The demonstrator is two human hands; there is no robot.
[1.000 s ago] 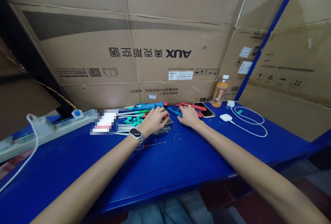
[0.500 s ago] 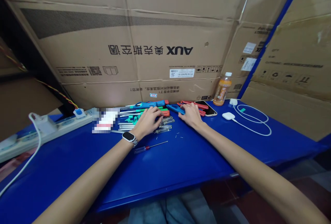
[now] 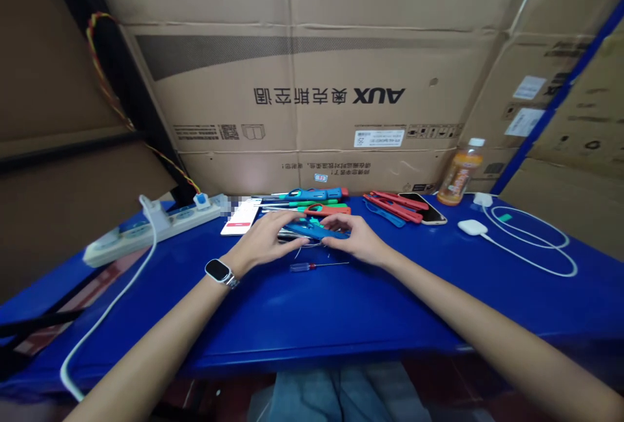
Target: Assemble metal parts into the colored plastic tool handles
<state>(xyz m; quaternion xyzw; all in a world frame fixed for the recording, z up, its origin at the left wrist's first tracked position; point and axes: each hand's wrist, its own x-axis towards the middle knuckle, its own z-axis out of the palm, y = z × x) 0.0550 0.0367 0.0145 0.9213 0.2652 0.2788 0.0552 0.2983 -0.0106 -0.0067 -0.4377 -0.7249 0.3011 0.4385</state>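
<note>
A blue plastic lighter shell (image 3: 316,231) is held level between my two hands, just over the table. My left hand (image 3: 266,238), with a watch on its wrist, has its fingers and thumb closed around the left end. My right hand (image 3: 359,238) pinches the right end. Behind the hands lie several long-stemmed lighters (image 3: 322,194) with blue, green and orange handles. Metal rods and small green parts are partly hidden below my hands. A small screwdriver (image 3: 312,266) with a clear handle lies in front of them, on the blue table (image 3: 312,318).
Red shells (image 3: 397,206) and a blue one (image 3: 385,212) lie at the right beside a dark phone (image 3: 431,211). A drink bottle (image 3: 459,171) and a white charger with cable (image 3: 472,227) stand farther right. At left are a power strip (image 3: 190,215) and a white phone (image 3: 242,217).
My right hand has come left from the pile of shells with a blue shell in it. My left hand has moved off the lighters and taken the shell's other end. The view has shifted left.
</note>
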